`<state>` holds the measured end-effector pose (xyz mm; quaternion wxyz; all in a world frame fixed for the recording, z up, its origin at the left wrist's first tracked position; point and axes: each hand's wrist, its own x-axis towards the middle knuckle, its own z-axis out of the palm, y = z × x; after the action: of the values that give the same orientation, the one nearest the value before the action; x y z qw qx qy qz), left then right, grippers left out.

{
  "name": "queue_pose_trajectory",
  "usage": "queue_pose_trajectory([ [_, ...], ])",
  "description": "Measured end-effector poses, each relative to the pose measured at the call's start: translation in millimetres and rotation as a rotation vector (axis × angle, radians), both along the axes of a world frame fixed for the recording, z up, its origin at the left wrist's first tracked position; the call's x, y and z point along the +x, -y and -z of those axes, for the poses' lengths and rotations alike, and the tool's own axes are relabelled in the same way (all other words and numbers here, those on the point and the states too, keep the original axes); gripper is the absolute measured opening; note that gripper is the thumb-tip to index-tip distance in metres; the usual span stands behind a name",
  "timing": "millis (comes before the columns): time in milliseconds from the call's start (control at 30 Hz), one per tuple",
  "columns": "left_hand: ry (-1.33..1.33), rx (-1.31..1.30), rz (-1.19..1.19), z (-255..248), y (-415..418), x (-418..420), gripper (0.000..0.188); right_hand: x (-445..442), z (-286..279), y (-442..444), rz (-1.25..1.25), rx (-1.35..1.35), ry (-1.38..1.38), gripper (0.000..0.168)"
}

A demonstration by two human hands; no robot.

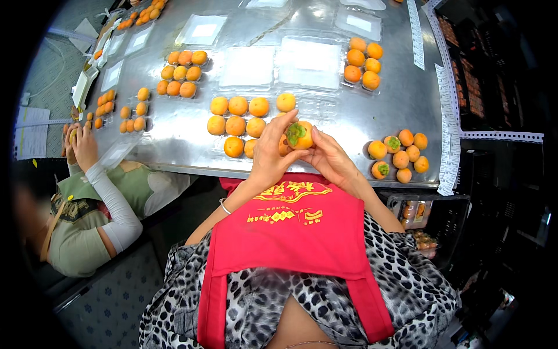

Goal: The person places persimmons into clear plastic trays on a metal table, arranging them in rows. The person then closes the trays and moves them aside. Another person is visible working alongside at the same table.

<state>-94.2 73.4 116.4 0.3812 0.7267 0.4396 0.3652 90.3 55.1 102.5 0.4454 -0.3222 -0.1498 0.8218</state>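
Note:
An orange persimmon (301,134) with a green calyx rests between my two hands, its calyx tilted up towards me. My left hand (272,150) cups it from the left, and my right hand (333,157) grips its right side with thumb and fingers. Another orange fruit shows partly behind my left fingers. Beneath and beyond my hands lies a clear plastic tray (320,109), with one persimmon (286,102) in its far left corner. To its left, a clear tray holds several persimmons (236,125) in rows; my left hand partly covers the near ones.
Loose persimmons (401,159) lie right on the metal table (183,131). Filled trays of persimmons (179,73) and lined clear containers (309,61) stand farther back. Label strips (448,131) hang along the right edge, above a black crate (449,218). A co-worker's hands (83,146) hold fruit at left.

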Motion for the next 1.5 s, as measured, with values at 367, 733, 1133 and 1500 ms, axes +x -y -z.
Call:
queue_pose_trajectory([
  [367,-0.419,0.171,0.155,66.5,-77.7,8.6,0.053,131.6,43.6,-141.6,0.540,0.336,0.780,0.059],
  [733,-0.880,0.141,0.120,96.2,-82.2,-3.1,0.070,155.7,99.9,-283.5,0.224,0.679,1.708,0.063],
  [1133,-0.824,0.101,0.122,74.3,-70.3,-11.6,0.067,162.5,115.8,-282.3,0.096,0.838,1.731,0.055],
  [1500,-0.761,0.048,0.142,102.2,-68.1,-20.1,0.068,148.7,139.8,-286.5,0.169,0.804,1.801,0.055],
])
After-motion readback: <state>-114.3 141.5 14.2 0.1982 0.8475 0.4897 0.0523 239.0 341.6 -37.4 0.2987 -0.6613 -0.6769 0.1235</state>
